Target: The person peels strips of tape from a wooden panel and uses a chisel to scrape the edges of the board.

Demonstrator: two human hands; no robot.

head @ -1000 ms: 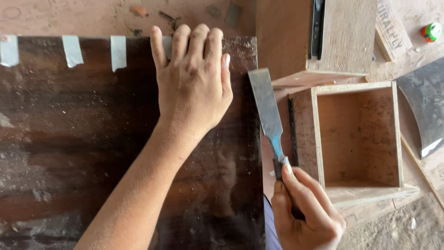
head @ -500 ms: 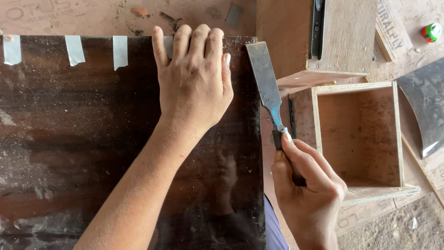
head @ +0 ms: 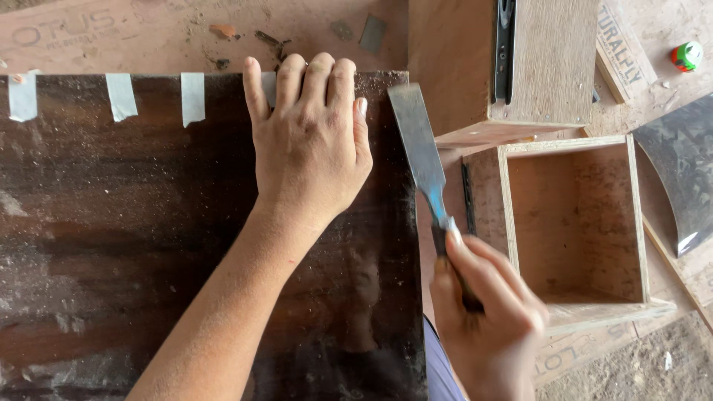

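Observation:
My left hand lies flat, fingers together, on the upper right part of a dark glossy brown board. The fingertips reach its far edge. My right hand grips the dark handle of a wide flat chisel. The steel blade runs along the board's right edge, its tip near the far right corner. Several strips of pale masking tape hang over the board's far edge at the left.
An open square plywood box lies right of the chisel. A closed wooden box with a black metal strip stands behind it. A curved dark sheet piece and a small red-green object lie at the far right.
My right hand has pushed the chisel forward along the board's right edge, so the blade tip is nearer the far corner. My left hand has stayed pressed on the board.

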